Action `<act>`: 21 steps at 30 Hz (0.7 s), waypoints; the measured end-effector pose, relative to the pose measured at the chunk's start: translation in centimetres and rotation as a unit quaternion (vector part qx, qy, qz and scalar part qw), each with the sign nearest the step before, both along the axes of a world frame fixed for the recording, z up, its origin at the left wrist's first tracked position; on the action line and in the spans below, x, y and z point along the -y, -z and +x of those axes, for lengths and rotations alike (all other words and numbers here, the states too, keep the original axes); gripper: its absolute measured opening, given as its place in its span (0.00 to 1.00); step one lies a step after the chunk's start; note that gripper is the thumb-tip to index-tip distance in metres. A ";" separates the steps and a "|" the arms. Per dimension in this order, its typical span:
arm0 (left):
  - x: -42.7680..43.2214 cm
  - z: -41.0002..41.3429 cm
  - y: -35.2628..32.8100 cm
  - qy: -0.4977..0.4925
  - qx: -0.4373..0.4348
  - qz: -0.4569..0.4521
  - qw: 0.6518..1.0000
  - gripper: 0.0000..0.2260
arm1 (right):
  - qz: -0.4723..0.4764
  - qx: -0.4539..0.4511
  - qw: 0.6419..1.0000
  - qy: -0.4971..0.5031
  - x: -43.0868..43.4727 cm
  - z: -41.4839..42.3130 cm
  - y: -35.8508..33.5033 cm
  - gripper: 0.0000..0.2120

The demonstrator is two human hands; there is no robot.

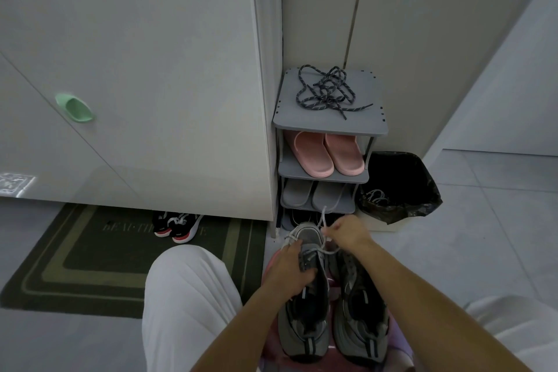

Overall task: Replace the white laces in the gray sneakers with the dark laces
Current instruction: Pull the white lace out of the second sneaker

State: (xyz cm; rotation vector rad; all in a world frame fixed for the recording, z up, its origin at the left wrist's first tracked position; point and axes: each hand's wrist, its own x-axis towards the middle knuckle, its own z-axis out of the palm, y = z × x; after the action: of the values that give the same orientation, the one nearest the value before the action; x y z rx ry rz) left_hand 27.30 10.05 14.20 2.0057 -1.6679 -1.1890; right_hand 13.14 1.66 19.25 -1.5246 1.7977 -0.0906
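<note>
1. Head view, looking down: we see two gray sneakers (360, 311) side by side, toes pointing away, on a pink surface (267, 264) beside a white-trousered knee (187, 296).
2. Our reader should picture the left hand (291, 269) curled over the laced middle of the left-side sneaker (305, 317), fingers wrapped onto its tongue and holding it.
3. Just beyond and to the right of that grip, the right hand (347, 234) pinches a white lace (323, 217) between thumb and fingertips. The lace loops above the pinch and runs down to the held sneaker's toe end.
4. We find the dark laces (327, 90) well beyond both grips, in a loose tangle on top of a gray shoe rack (326, 125).
5. Under them the rack holds pink slippers (326, 154) and gray slippers (314, 195).
6. A black-lined bin (398, 187) stands beyond and right of the pinch. A doormat (90, 257) lies left of the grip.
</note>
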 end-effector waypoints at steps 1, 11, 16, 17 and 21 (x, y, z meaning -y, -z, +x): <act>0.0 0.0 0.0 0.000 -0.001 0.002 1.000 0.35 | 0.012 -0.035 0.999 -0.032 -0.5 0.2 0.6 0.16; 0.1 0.0 -0.1 0.001 -0.008 0.009 1.000 0.34 | -0.042 -0.070 0.993 -0.083 -2.7 1.4 1.9 0.11; 0.1 0.1 -0.1 0.003 -0.004 0.001 1.000 0.32 | -0.069 -0.052 0.996 -0.024 -2.8 1.6 2.1 0.13; 0.1 0.1 -0.2 0.004 -0.003 -0.002 1.000 0.33 | -0.066 -0.039 0.997 -0.004 -2.6 1.5 2.2 0.12; 0.0 0.1 -0.2 0.009 0.005 -0.001 1.000 0.35 | -0.032 -0.001 0.999 0.034 -2.0 1.2 2.3 0.12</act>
State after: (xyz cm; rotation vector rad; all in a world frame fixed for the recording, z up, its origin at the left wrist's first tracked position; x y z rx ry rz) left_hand 27.40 10.02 14.45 2.0035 -1.6946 -1.1847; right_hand 14.34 3.64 16.93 -1.5084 1.8651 -0.1807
